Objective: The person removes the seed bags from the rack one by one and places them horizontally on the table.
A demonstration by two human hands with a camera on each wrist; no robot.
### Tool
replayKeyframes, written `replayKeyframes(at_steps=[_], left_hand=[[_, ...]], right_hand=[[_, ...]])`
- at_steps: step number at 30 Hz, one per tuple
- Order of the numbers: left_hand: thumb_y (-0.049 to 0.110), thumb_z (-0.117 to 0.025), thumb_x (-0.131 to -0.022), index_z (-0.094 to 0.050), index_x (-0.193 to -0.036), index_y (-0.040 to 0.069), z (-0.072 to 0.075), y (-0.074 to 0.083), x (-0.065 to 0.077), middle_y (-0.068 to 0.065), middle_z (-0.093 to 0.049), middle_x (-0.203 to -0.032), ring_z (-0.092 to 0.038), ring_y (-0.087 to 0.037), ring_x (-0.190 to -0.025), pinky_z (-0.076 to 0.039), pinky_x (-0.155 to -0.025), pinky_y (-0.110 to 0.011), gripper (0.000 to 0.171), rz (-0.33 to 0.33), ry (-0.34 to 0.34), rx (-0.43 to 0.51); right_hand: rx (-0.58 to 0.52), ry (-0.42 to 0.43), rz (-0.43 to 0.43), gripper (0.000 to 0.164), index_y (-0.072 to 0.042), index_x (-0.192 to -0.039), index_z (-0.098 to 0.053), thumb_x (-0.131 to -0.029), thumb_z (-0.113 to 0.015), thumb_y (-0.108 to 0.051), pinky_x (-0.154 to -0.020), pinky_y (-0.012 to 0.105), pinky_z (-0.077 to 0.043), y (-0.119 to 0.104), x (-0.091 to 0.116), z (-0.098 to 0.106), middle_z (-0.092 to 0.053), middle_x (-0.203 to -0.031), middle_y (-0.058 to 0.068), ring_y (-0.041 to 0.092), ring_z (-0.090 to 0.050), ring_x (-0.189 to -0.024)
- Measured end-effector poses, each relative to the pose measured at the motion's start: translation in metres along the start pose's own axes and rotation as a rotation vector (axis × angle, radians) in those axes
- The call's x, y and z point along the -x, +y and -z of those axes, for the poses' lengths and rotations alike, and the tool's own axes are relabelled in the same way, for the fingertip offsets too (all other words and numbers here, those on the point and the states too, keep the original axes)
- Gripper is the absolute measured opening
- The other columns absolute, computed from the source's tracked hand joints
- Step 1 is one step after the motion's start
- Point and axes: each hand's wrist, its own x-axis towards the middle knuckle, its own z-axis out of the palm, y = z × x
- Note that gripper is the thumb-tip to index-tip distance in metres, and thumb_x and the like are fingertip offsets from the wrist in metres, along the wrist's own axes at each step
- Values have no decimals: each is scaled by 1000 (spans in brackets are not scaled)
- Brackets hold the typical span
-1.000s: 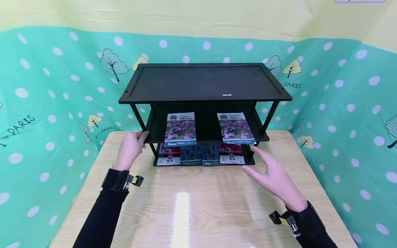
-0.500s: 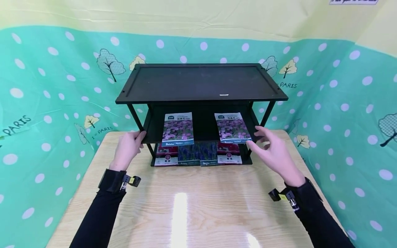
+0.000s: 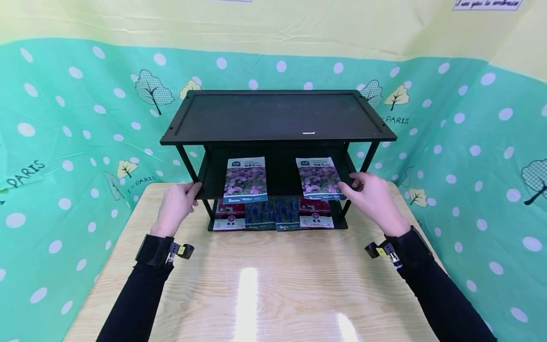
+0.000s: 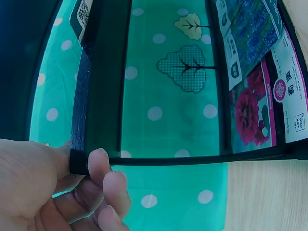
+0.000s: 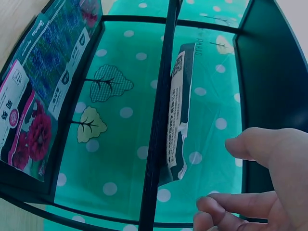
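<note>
A black tiered rack stands on the wooden table. My left hand pinches the front left corner of its middle shelf, the fingers curled around the edge in the left wrist view. Two flower seed packets with purple blossoms lie on that shelf, the left packet and the right packet, both jutting slightly over the front edge. Beside the right packet's lower corner is my right hand. Its thumb and fingers are apart, with nothing between them in the right wrist view.
On the bottom shelf, several packets lie in a row: red-flower packets at both ends and blue-flower packets between. The top board overhangs the middle shelf. Thin black posts support the corners. A teal dotted cloth surrounds the table.
My right hand has moved up and inward from below the shelf's right end to beside the right packet. The left hand keeps its grip on the shelf corner.
</note>
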Motion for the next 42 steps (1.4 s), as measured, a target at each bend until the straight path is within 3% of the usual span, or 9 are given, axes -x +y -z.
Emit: replayKeyframes(at_steps=[10,23,30,33,38,42], left_hand=[[39,-42,-112,-72,-98,3,0,-2,1,-10,-65,-71,-63,-22,-61,-48,-58,-33,48,6,10,-5],[39,-45,-111,-72,-92,6,-1,-2,2,-10,-65,-70,-61,-20,-59,-45,-54,-33,46,0,27,-5],[38,-45,-111,-72,-91,5,-1,-1,2,-8,-64,-68,-63,-20,-59,-47,-58,-34,47,-5,22,-10],[38,-45,-111,-71,-89,5,-2,0,1,-7,-64,-68,-62,-20,-60,-46,-58,-34,47,-3,24,-11],[37,-45,-111,-72,-92,4,-3,-1,0,-7,-63,-67,-62,-20,-59,-46,-56,-34,47,-8,30,-12],[36,-45,-111,-72,-92,5,-3,-2,0,-9,-64,-68,-62,-20,-59,-46,-56,-33,46,-6,30,-11]], right_hand=[[4,-107,-58,49,5,-119,-69,-100,-65,-39,-51,33,-41,6,-4,-3,-68,-74,11,21,-54,-57],[-2,-143,-40,41,4,-103,-76,-100,-66,-36,-51,30,-38,10,-5,-13,-67,-68,8,19,-51,-55],[3,-158,-22,33,-2,-83,-76,-100,-67,-29,-46,27,-26,10,-4,-17,-35,-56,-5,15,-33,-48],[9,-147,-3,31,-4,-76,-72,-99,-68,-25,-46,27,-24,10,-5,-18,-29,-56,-6,14,-29,-47],[15,-130,16,32,-5,-70,-70,-98,-69,-21,-45,26,-24,10,-7,-18,-39,-54,-4,14,-31,-46],[10,-129,7,25,0,-82,-77,-98,-71,-19,-45,26,-27,9,-9,-18,-56,-60,2,15,-36,-48]])
